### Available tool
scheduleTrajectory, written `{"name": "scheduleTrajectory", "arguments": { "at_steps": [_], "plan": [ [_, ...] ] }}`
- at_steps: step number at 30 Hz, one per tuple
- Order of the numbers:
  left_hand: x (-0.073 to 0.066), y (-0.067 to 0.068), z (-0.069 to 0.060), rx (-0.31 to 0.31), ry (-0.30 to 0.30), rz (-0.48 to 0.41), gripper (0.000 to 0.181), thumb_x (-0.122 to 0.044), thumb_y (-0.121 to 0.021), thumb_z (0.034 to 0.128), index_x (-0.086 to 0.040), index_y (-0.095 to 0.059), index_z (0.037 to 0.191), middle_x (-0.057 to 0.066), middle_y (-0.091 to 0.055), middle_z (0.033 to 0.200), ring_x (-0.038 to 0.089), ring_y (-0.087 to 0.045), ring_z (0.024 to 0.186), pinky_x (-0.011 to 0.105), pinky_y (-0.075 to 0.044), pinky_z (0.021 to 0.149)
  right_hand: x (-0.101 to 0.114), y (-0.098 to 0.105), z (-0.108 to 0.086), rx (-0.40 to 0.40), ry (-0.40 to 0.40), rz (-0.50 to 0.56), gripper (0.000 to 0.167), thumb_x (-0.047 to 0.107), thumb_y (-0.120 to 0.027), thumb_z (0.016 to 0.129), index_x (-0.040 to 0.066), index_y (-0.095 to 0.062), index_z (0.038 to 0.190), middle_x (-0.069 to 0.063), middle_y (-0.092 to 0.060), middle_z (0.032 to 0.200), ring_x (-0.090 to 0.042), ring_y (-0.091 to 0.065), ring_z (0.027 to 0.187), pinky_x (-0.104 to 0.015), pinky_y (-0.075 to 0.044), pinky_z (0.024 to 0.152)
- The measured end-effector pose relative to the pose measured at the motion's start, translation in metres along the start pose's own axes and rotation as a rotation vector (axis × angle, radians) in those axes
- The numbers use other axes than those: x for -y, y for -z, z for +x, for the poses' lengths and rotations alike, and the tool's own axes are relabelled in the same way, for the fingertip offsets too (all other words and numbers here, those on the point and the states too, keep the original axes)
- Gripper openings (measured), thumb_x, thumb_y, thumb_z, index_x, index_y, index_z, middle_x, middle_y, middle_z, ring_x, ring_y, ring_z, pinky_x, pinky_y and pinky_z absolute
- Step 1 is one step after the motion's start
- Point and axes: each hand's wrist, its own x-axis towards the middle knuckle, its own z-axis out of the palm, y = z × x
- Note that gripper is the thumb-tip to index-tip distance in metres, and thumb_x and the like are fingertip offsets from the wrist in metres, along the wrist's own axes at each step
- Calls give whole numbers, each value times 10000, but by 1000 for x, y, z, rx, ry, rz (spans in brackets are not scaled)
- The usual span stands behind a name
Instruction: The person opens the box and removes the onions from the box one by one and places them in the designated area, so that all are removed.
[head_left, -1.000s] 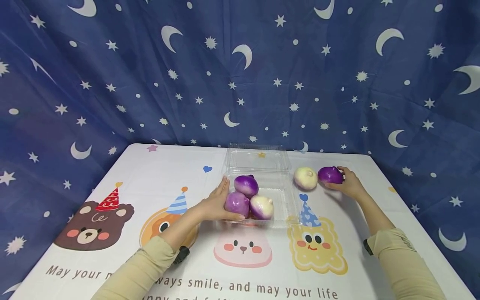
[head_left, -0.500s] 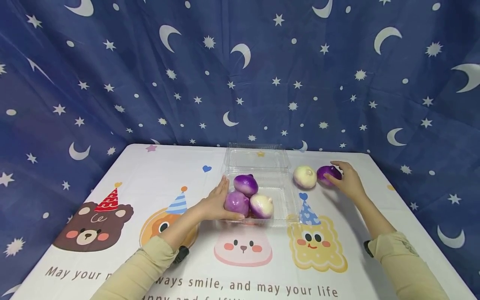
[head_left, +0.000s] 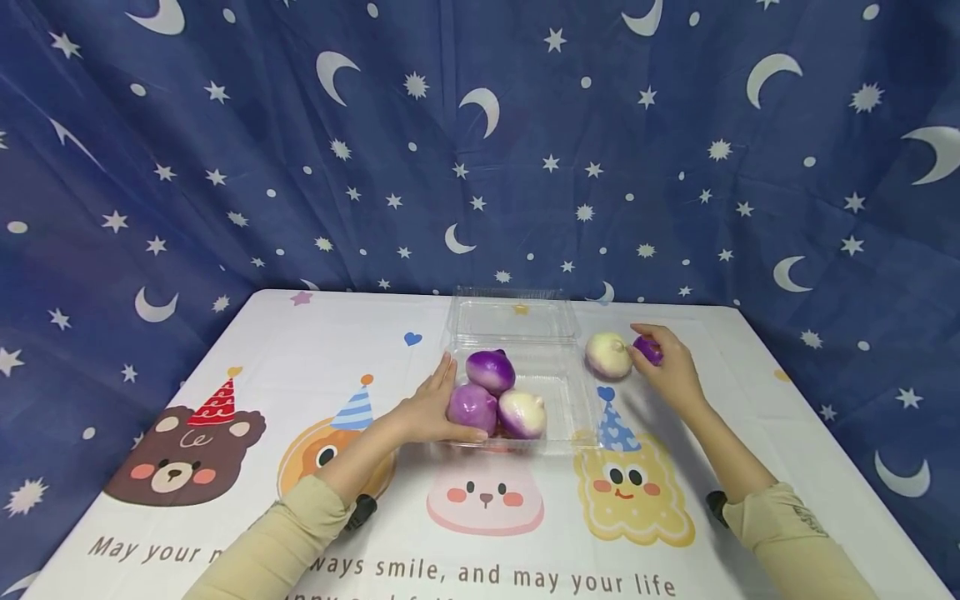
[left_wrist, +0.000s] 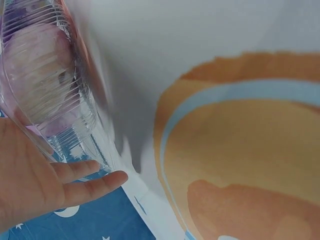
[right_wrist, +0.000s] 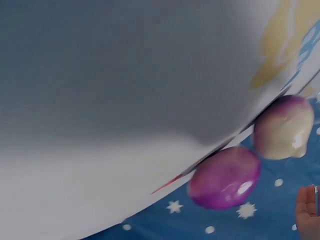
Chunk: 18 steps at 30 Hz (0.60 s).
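At the far left of the white counter (head_left: 360,317) a brown bear (head_left: 183,462) in a red party hat is printed on the cloth. Next comes an orange ring-shaped figure (head_left: 292,454), partly covered by the left sleeve (head_left: 277,542). The left hand (head_left: 431,412) rests against the left end of a clear plastic box (head_left: 562,408), its fingers straight along the side and its thumb stretched along the front edge. The box's lid (head_left: 513,319) lies back behind it. Inside, towards the left, three onions sit close together: a lilac onion (head_left: 472,408) in front, a dark purple onion (head_left: 491,372) behind, and a white-and-purple onion (head_left: 522,415) to their right. Outside, right of the box, stands a pale onion (head_left: 608,356), with a deep purple onion (head_left: 647,350) just beside it, partly hidden by the right hand (head_left: 671,371). That hand's thumb and fingers are apart, reaching near the pale onion; whether they touch it, I cannot tell. The right sleeve (head_left: 795,542) is farthest right.
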Motion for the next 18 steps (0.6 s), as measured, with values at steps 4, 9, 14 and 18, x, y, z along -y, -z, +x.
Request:
{"name": "scheduleTrajectory", "arguments": {
  "at_steps": [4,9,14,18],
  "plan": [
    [-2,1,0,3,3,5,1263,-631,-720,679,-47,28,1512,97,152,1584,468,-118,1419,711,-301,986,15,-6,-2,24,39,-16,365,96,-676,852,-24,-586,1185,-219,-613,1148,-369,-582,1008,-305,-490,862],
    [-4,3,-1,0,-2,10,1257,-622,-723,683,-40,23,1511,110,140,1586,481,-124,1413,721,-296,980,33,-12,-7,35,78,-34,422,117,-701,830,21,-576,1221,-191,-599,1184,-349,-577,1006,-358,-524,822],
    [-3,3,-1,-1,-6,9,1260,-620,-726,681,-35,20,1510,109,142,1585,483,-131,1410,716,-310,973,54,-18,-15,61,109,6,455,100,-715,813,22,-564,1234,-182,-583,1230,-356,-550,1107,-535,-482,891],
    [-2,2,-1,1,-4,5,1259,-617,-729,680,-33,15,1511,103,147,1584,485,-137,1408,716,-318,967,68,-25,-22,151,115,61,500,121,-717,819,32,-541,1279,-177,-545,1308,-363,-488,1225,-546,-427,985]
  ]
}}
